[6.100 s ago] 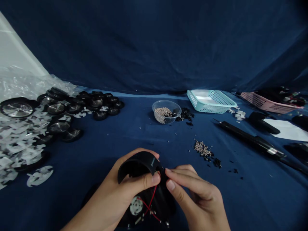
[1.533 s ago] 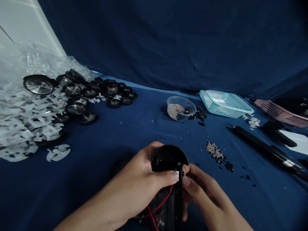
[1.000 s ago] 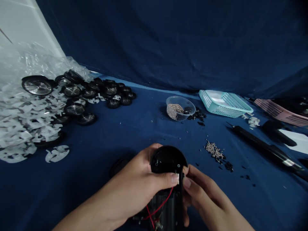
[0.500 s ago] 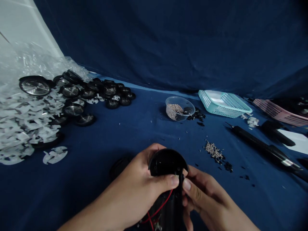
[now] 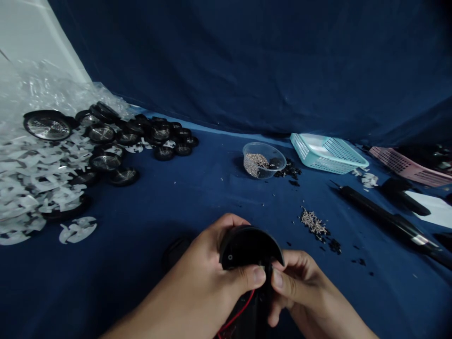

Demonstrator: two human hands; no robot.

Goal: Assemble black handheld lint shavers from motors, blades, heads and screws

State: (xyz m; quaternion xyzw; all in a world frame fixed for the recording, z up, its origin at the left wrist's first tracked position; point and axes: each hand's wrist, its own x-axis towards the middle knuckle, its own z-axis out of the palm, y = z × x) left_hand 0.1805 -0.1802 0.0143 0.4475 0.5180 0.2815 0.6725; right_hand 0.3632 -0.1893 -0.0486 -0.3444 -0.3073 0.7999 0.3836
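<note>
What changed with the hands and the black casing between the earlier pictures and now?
The black round casing has turned its round end up and sunk lower in view, with less red wire showing. The left hand and right hand both kept hold, fingers at its edge. The mesh-centred black discs, clear cup of beads and teal basket lie as before.

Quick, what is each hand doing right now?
Left hand: closed, holding a round black plastic casing.
Right hand: closed, thumb and fingers on the casing's edge.
</note>
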